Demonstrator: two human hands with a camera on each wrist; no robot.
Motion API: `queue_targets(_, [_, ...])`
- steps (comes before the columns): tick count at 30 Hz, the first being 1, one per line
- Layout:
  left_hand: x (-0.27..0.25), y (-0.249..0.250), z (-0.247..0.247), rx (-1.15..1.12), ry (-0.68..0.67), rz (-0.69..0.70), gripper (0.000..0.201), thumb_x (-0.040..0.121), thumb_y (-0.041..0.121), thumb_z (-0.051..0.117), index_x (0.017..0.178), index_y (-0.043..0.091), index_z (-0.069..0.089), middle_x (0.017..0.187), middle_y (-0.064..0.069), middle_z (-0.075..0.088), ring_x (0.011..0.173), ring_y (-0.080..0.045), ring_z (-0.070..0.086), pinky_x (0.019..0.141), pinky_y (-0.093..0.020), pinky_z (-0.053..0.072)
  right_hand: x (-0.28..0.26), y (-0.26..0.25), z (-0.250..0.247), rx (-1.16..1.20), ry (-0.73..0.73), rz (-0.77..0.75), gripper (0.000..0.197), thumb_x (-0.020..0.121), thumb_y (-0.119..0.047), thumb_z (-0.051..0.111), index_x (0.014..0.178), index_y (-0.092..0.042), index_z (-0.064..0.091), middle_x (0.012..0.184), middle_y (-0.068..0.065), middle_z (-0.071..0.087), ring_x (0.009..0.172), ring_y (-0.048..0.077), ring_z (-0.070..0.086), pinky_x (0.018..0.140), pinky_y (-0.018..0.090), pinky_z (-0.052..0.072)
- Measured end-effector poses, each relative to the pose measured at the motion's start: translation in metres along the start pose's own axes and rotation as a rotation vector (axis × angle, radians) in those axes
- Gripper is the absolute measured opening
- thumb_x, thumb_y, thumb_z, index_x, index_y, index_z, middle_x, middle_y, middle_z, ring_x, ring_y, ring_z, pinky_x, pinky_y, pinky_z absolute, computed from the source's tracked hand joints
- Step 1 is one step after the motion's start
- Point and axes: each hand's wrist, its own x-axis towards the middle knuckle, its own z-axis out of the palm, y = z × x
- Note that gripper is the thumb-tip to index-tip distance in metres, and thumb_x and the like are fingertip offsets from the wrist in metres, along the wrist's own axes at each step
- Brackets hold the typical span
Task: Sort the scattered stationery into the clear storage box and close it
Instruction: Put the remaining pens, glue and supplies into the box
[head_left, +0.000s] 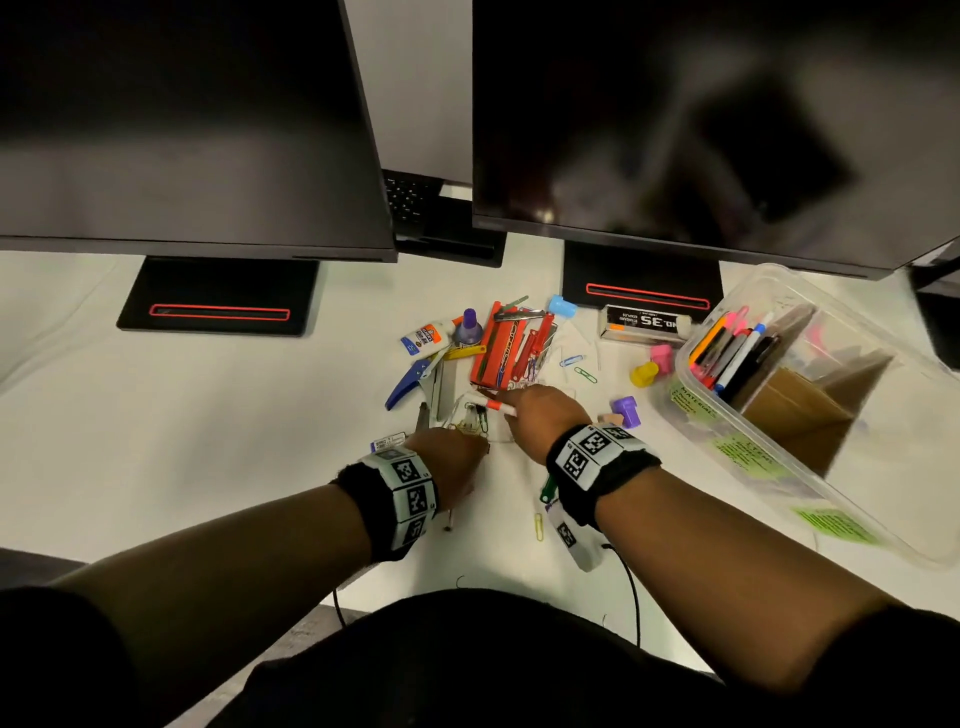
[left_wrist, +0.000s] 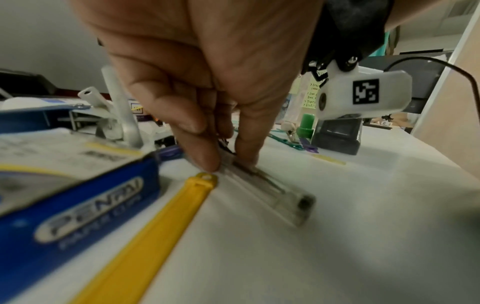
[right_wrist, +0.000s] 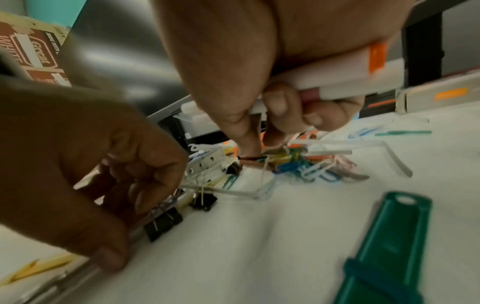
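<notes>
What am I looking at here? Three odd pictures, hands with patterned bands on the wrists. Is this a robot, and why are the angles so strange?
No robot: a person is tidying a desk, wearing three cameras. The wide picture comes from the head, looking down at both hands; the two close ones come from the wrists. The checkered bands are markers on the wrist straps. The left hand pinches a clear pen lying on the white table. The right hand grips a white marker with an orange band while a finger reaches into a heap of coloured paper clips. At the right stands the clear storage box, already holding pens.
</notes>
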Motion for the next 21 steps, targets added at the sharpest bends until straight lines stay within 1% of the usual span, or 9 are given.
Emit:
queue_targets(2, [0.000,0.000,0.002,-0.036,-0.007,-0.029,0.037,0.089,0.023,0.052,0.124,0.015,0.044,0.113,-0.011,0.062,0.104,-0.030,0.062,0.079,-0.032,0.048,-0.001,0.000,0.003,-0.040,-0.036,-0.024,0.043,0.096,-0.014,0.039,0.138,-0.022,0.044,0.134,0.013,0.053,0.121,0.030,0.051,0.099,0.036,0.042])
queue_targets(5, [0.000,-0.001,0.002,-0.106,-0.031,-0.070,0.040,0.091,0.024,0.046,0.130,0.017,0.040,0.114,-0.011,0.061,0.105,-0.030,0.061,0.079,-0.031,0.047,-0.004,0.001,0.004,-0.083,-0.051,-0.024,0.040,0.094,-0.011,0.038,0.133,-0.016,0.048,0.131,0.014,0.054,0.118,0.031,0.053,0.095,0.037,0.044])
queue_targets(7, [0.000,-0.002,0.000,-0.125,-0.034,-0.072,0.045,0.089,0.025,0.049,0.132,0.018,0.037,0.113,-0.011,0.062,0.104,-0.030,0.061,0.081,-0.034,0.049,-0.005,0.001,0.003,-0.103,-0.050,0.025,0.034,0.094,-0.009,0.039,0.125,-0.010,0.053,0.126,0.015,0.057,0.114,0.031,0.055,0.092,0.037,0.046])
queue_targets(9, [0.000,-0.002,-0.002,-0.127,-0.024,-0.067,0.051,0.087,0.025,0.053,0.133,0.018,0.034,0.109,-0.010,0.063,0.100,-0.029,0.062,0.079,-0.035,0.051,-0.005,-0.001,0.001,-0.119,-0.032,0.079,0.029,0.094,-0.009,0.039,0.118,-0.005,0.055,0.123,0.015,0.059,0.112,0.031,0.057,0.090,0.036,0.047])
queue_targets(12, [0.000,-0.002,-0.008,-0.142,-0.036,-0.096,0.055,0.086,0.027,0.056,0.133,0.017,0.031,0.108,-0.009,0.063,0.099,-0.027,0.062,0.076,-0.034,0.051,0.002,-0.004,0.000,-0.107,-0.019,0.120,0.029,0.095,-0.008,0.039,0.120,-0.002,0.053,0.127,0.016,0.057,0.116,0.031,0.055,0.093,0.037,0.046])
queue_targets(14, [0.000,-0.002,-0.013,-0.175,-0.032,-0.115,0.051,0.085,0.025,0.057,0.129,0.016,0.034,0.108,-0.008,0.063,0.097,-0.025,0.062,0.073,-0.033,0.050,0.007,-0.006,0.001,-0.083,-0.022,0.128,0.031,0.094,-0.008,0.040,0.123,-0.002,0.051,0.130,0.016,0.054,0.120,0.030,0.054,0.097,0.037,0.045])
queue_targets(16, [-0.002,-0.002,-0.019,-0.211,-0.004,-0.113,0.046,0.085,0.025,0.057,0.126,0.016,0.037,0.110,-0.008,0.062,0.098,-0.025,0.061,0.075,-0.033,0.051,0.010,-0.004,0.004,-0.054,-0.012,0.130,0.030,0.095,-0.010,0.041,0.123,-0.003,0.050,0.131,0.016,0.054,0.120,0.029,0.053,0.098,0.037,0.044])
queue_targets(18, [-0.005,-0.004,-0.025,-0.246,0.028,-0.102,0.040,0.086,0.024,0.055,0.122,0.017,0.039,0.112,-0.009,0.060,0.100,-0.026,0.059,0.079,-0.034,0.051,0.010,-0.001,0.005,-0.033,0.006,0.144,0.029,0.095,-0.015,0.044,0.121,-0.004,0.051,0.129,0.016,0.056,0.117,0.030,0.055,0.095,0.036,0.045])
queue_targets(21, [-0.009,-0.009,-0.031,-0.271,0.061,-0.088,0.032,0.088,0.018,0.051,0.118,0.017,0.041,0.111,-0.008,0.059,0.089,-0.021,0.055,0.075,-0.031,0.048,0.008,0.009,0.000,0.048,-0.014,0.195,0.031,0.093,-0.022,0.051,0.116,-0.003,0.055,0.119,0.016,0.061,0.109,0.030,0.059,0.087,0.033,0.047])
